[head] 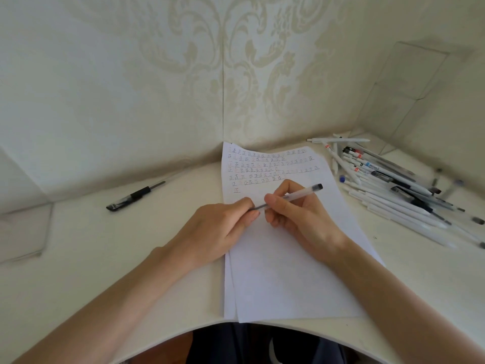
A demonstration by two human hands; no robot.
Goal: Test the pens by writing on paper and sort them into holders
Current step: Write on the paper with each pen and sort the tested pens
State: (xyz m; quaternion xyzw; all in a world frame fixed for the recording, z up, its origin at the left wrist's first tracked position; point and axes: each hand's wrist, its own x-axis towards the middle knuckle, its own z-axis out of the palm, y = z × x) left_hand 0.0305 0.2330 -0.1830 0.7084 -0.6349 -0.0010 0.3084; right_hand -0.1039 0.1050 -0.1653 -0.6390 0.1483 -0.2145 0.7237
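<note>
A clear pen with a dark end [294, 195] lies slanted over the white paper [283, 271]. My right hand [296, 214] grips its barrel. My left hand [217, 229] pinches the pen's lower end, where its fingertips hide the tip or cap. Rows of small written test marks [267, 166] fill the top of the sheet. A pile of several white and clear pens [393, 187] lies to the right of the paper. One black pen [135, 196] lies alone on the table at the left.
A clear holder [25, 229] stands at the left edge of the white table [110, 264]. Another clear holder [409, 101] stands in the back right corner against the patterned wall. The table's curved front edge runs just below the paper.
</note>
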